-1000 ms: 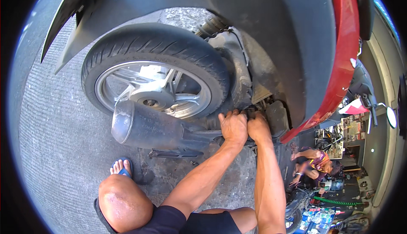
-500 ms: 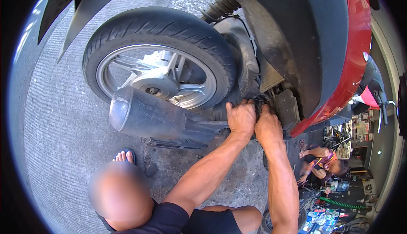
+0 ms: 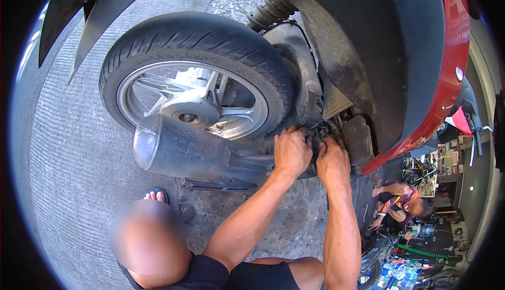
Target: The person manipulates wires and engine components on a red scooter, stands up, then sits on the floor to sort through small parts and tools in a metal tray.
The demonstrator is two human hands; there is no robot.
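My left hand [image 3: 292, 150] is beside the inner end of the black exhaust muffler [image 3: 181, 150], fingers curled onto a dark part under the motorcycle. Just right of it, my right hand [image 3: 332, 161] reaches into the same grimy recess [image 3: 321, 129], fingers bent. What both grip is hidden. The rear wheel [image 3: 192, 111], with silver spokes and black tyre, stands behind the muffler. Above my hands are a dirty metal casing [image 3: 307, 95] and dark inner bodywork [image 3: 376, 64]. A small dark plate [image 3: 355, 137] sits right of my right hand.
A red body panel [image 3: 450, 64] curves down the right. Another person [image 3: 400, 200] crouches at lower right among parked motorcycles and shop items [image 3: 394, 269]. My knee and sandalled foot [image 3: 155, 195] are at lower left on the rough concrete [image 3: 68, 174].
The view has shifted, so the red panel appears farther right. Both my hands have stayed in the recess, with small shifts of the fingers.
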